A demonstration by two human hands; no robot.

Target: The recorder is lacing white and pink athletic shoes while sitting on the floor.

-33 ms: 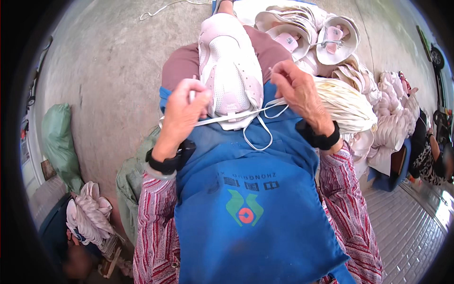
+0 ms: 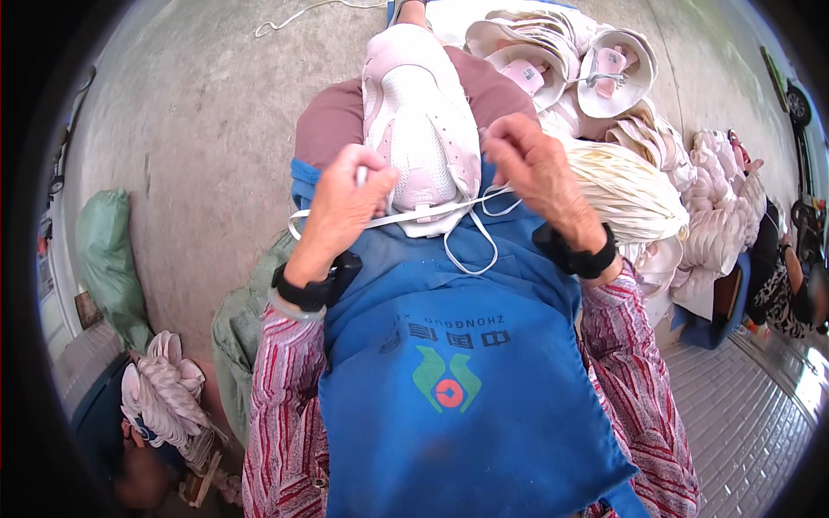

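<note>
A white and pale pink shoe upper (image 2: 420,147) lies over my lap, its tongue end toward me. A white shoelace (image 2: 458,207) crosses the tongue, with a loop hanging onto the blue apron (image 2: 449,345). At the upper's left edge, my left hand (image 2: 347,197) is closed in a pinch, a white lace tip showing between thumb and finger. My right hand (image 2: 542,173) is pinched beside the upper's right edge. Lace runs up to its fingers, though the fingertips partly hide what they grip.
A bundle of cream laces (image 2: 626,190) lies right of my right hand. Stacked shoe uppers (image 2: 535,52) stand beyond it, with more uppers (image 2: 717,207) farther right. A green sack (image 2: 114,268) and another pile of uppers (image 2: 164,393) are at the left. A person (image 2: 781,268) sits at the far right.
My left hand has shifted slightly right, toward the upper. My right hand has moved slightly left, toward it. The upper stays in place.
</note>
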